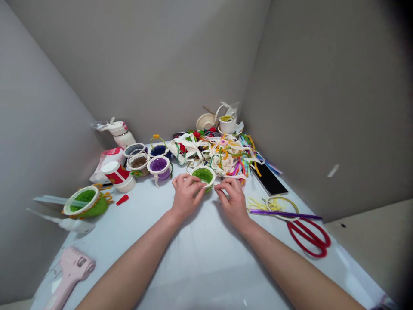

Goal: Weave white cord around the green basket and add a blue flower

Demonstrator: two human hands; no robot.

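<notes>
A small green basket [204, 174] with a white braided rim stands upright on the table in front of me. My left hand [188, 192] is closed at its front left side, thumb and fingers pinched against the rim. On the right, my right hand [231, 199] is held just beside the basket, its thumb and forefinger pressed together. Whatever lies between those right fingertips is too small to make out. The basket's lower front is partly covered by my left fingers.
Behind the basket lies a tangled heap of lace and ribbons [222, 153]. Several small baskets, including a purple one [159, 168], stand left. A pink glue gun [72, 269] lies front left. To the right are a phone [269, 178], a purple stick [287, 214] and red-handled scissors [309, 237].
</notes>
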